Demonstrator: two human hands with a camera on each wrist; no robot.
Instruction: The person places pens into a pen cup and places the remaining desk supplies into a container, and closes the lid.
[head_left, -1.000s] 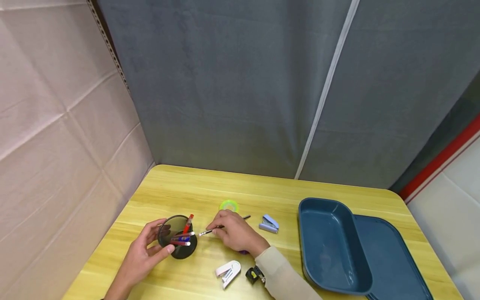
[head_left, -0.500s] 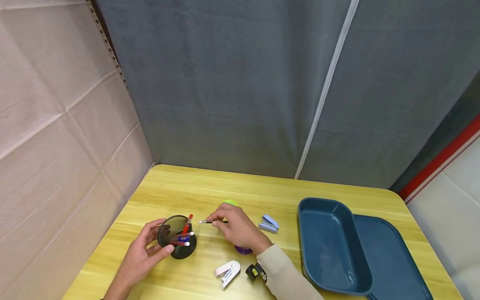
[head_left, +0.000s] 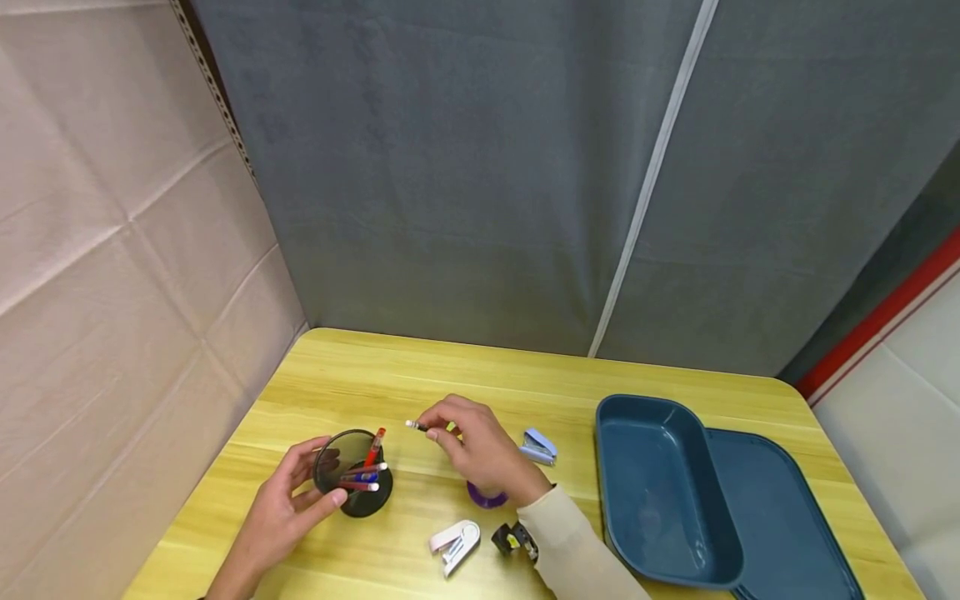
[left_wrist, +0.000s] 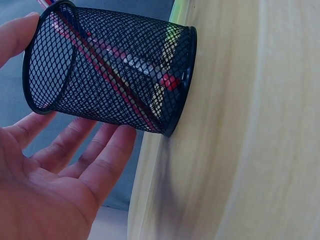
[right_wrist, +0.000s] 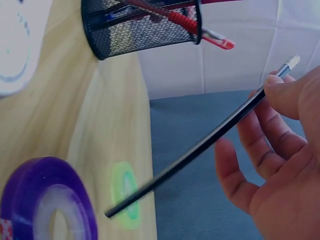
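Observation:
My left hand (head_left: 281,504) holds a black wire-mesh pen cup (left_wrist: 115,65), thumb at its rim and fingers along its side. In the cup stand a red pen (head_left: 375,448) and several other pens or pencils, some with white ends. My right hand (head_left: 472,442) pinches a black pencil (right_wrist: 185,157) near its white-tipped end between thumb and fingers. The pencil slants down, its far end overlapping a yellow-green tape roll (right_wrist: 125,195) in the right wrist view. In the head view, the hand hides most of the pencil.
A purple tape roll (head_left: 487,498) lies under the right hand. A white stapler (head_left: 456,543) is at the front, a light-blue stapler (head_left: 538,447) to the right. A deep blue bin (head_left: 667,492) and a flat blue tray or lid (head_left: 780,517) occupy the table's (head_left: 555,375) right side.
My right hand has lifted the pencil and moved slightly up in the head view, turning it so its lower part is hidden. The left hand and the pen cup have stayed in place.

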